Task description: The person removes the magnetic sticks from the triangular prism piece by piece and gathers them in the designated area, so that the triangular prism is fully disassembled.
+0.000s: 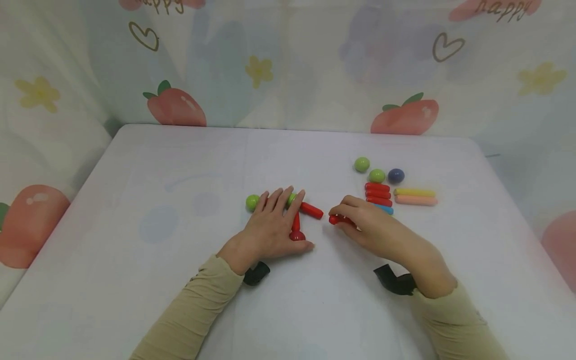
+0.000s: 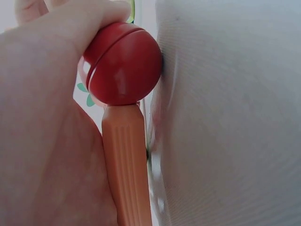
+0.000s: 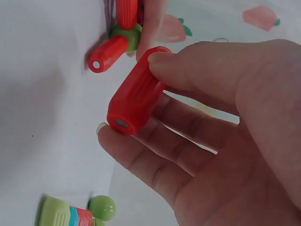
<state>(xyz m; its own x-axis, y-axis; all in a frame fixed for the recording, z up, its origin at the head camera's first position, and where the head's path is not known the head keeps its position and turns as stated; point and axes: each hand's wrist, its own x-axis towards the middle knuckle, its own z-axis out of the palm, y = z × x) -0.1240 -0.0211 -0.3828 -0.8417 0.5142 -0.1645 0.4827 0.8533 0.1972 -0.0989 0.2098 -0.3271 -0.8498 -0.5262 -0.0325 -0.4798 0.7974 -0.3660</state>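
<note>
My left hand (image 1: 270, 232) lies with fingers spread over a joined shape of balls and magnetic rods, which it partly hides. A green ball (image 1: 252, 202) shows at the shape's left, and a red rod (image 1: 312, 210) sticks out on the right from another green ball (image 3: 133, 37). Nearest me is a red ball (image 2: 124, 68) beside the left thumb, joined to an orange rod (image 2: 126, 160) that runs under the palm. Just to the right, my right hand (image 1: 373, 225) pinches a loose red magnetic rod (image 3: 138, 94) between thumb and fingers, its round metal end showing.
Behind the right hand lie two loose green balls (image 1: 377, 175), a dark blue ball (image 1: 396, 176), several red rods (image 1: 377, 194), a blue rod (image 1: 385, 209), a yellow rod (image 1: 415, 192) and a peach rod (image 1: 416, 200). A patterned cloth (image 1: 306, 65) hangs behind the white table (image 1: 157, 280).
</note>
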